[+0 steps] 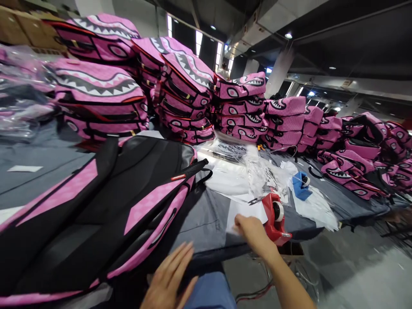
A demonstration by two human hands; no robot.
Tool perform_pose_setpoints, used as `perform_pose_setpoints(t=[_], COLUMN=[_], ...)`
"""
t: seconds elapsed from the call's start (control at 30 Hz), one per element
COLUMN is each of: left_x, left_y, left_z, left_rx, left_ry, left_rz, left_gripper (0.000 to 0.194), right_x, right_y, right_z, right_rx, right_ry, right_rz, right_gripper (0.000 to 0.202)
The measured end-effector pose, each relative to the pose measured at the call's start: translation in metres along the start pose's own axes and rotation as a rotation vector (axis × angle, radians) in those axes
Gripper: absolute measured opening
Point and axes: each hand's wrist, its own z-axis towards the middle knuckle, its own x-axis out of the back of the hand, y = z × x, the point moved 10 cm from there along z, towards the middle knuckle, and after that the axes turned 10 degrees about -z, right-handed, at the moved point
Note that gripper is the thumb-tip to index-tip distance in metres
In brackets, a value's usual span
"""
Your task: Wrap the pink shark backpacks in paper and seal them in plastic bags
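White paper point(236, 212) under the right hand point(252, 234), fingers curled inward and blurred; cannot tell whether pinching anything. Left hand point(169, 279) bare, fingers straight and close together, thumb slightly apart, near the table's front edge. Beside it, on the left, a black and pink backpack point(96, 231), lying with back panel and straps upward. Just beyond the right wrist, a red tape dispenser point(268, 206).

Beneath everything, grey cloth point(206, 219), creased and hanging over the edge. Past that, a smooth grey floor point(370, 257), a dark ceiling point(357, 30) dotted with lamps, pale pillars, tall bright windows, and cardboard boxes point(35, 30) at upper left.

By count: one backpack laid out near the hands; two tape dispensers, one red, one blue point(301, 189); four in the middle stack of pink backpacks point(240, 107), others packed too tightly to number.

For print: white teeth and round eyes on the stacked bags; one small red tag point(178, 177) on a strap, too small to read; black lettering on a clear plastic bag point(230, 150), seemingly upside down, not legible.
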Motion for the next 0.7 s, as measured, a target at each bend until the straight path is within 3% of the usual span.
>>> perform_pose_setpoints(t=[0.07, 0.13, 0.2, 0.27, 0.4, 0.5, 0.6, 0.7], left_x=[-0.045, -0.074, -0.092, -0.097, -0.075, -0.063, -0.031, 0.041], left_y=[0.013, 0.005, -0.006, -0.012, -0.028, -0.034, -0.046, -0.058], left_z=[0.034, 0.049, 0.043, 0.028, 0.009, -0.005, -0.031, -0.067], left_rx=[0.038, 0.267, 0.512, 0.674, 0.787, 0.765, 0.682, 0.58], left_ry=[-0.202, -0.301, -0.349, -0.337, -0.14, -0.134, -0.079, 0.292], left_rz=[-0.154, -0.37, -0.631, -0.858, -0.935, -0.825, -0.555, -0.169], left_gripper=[0.063, 0.053, 0.041, 0.044, 0.048, 0.054, 0.045, 0.04], right_x=[0.007, 0.018, 0.028, 0.028, -0.012, -0.042, -0.039, -0.021], right_y=[-0.039, -0.059, -0.054, -0.043, -0.044, -0.057, -0.089, -0.122], right_z=[-0.005, -0.009, -0.01, -0.012, -0.016, -0.014, -0.005, 0.001], right_rx=[0.095, 0.115, 0.036, -0.037, -0.192, -0.327, -0.134, 0.196], right_ry=[-0.129, -0.218, -0.252, -0.286, -0.375, -0.267, -0.212, -0.22], right_rz=[0.181, 0.412, 0.629, 0.826, 1.186, 1.24, 1.105, 0.895], right_gripper=[0.006, 0.008, 0.024, 0.049, 0.06, 0.057, 0.048, 0.037])
